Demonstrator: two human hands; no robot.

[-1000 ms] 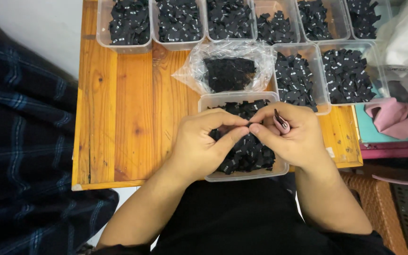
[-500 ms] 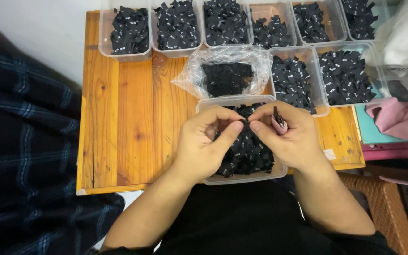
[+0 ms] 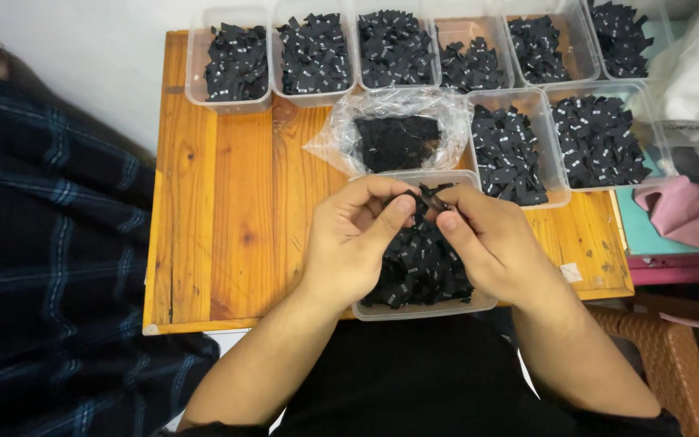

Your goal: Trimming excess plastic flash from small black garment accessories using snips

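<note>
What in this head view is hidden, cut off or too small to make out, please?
- Head view: the item pinched between left hand and right hand is hidden by the fingers.
- White marks on the black labels: too small.
- Top-row tubs: cut by the upper edge.

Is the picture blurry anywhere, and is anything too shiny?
Head view: mostly sharp, lit evenly from above; the clear plastic bag glints with white glare; the left hand and right hand look slightly soft at the fingers; the small black pieces in the tub merge into one dark mass.
</note>
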